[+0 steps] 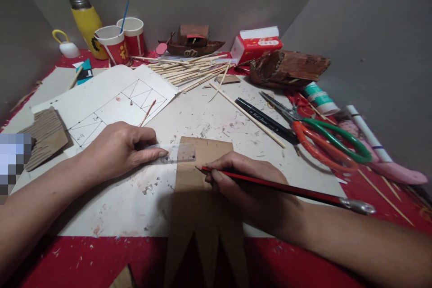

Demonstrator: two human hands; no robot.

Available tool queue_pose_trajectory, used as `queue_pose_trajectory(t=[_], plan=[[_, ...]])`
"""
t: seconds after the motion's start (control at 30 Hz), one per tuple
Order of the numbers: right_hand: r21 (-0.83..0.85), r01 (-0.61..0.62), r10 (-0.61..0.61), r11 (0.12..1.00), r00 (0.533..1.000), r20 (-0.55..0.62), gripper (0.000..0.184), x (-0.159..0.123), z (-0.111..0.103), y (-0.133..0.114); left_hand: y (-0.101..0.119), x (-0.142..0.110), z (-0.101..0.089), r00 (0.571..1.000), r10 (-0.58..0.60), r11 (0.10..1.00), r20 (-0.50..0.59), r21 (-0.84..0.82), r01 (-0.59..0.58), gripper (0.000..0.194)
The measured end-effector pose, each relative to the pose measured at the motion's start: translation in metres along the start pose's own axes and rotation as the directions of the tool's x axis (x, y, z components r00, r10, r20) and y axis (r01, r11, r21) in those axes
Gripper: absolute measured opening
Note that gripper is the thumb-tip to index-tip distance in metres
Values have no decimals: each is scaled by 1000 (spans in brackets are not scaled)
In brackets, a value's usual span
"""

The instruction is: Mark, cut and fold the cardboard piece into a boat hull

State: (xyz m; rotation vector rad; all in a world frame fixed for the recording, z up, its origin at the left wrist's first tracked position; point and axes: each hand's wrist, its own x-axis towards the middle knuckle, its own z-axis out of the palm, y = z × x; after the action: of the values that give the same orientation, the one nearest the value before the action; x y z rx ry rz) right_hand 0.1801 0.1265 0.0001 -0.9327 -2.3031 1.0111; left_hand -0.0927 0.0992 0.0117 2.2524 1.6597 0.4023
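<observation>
A brown piece of cardboard [202, 198] lies in front of me, its near end cut into pointed strips. Across its upper part rests a clear plastic ruler [184, 153]. My left hand [124, 146] is closed, its thumb pressing the ruler's left part. A red and black pencil [286, 185] with a silvery end sits in my right hand [249, 180], fingers pinched near the point. The pencil tip is over the cardboard, just below the ruler; whether it touches is unclear.
Left lie a paper with a line drawing [111, 92] and corrugated cardboard [50, 135]. Behind are bamboo sticks [192, 69], paper cups [113, 45], a yellow bottle [86, 24], a model boat [192, 40]. Right: scissors [324, 139], a black marker [263, 119], a second model boat [290, 68].
</observation>
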Motion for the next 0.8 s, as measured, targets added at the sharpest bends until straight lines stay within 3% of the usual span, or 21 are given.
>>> queue_pose_trajectory(t=[0.8], plan=[[44, -59, 59, 997, 998, 9, 13, 1, -1, 0, -2, 0, 1, 999, 29, 999, 14, 40, -30, 38]])
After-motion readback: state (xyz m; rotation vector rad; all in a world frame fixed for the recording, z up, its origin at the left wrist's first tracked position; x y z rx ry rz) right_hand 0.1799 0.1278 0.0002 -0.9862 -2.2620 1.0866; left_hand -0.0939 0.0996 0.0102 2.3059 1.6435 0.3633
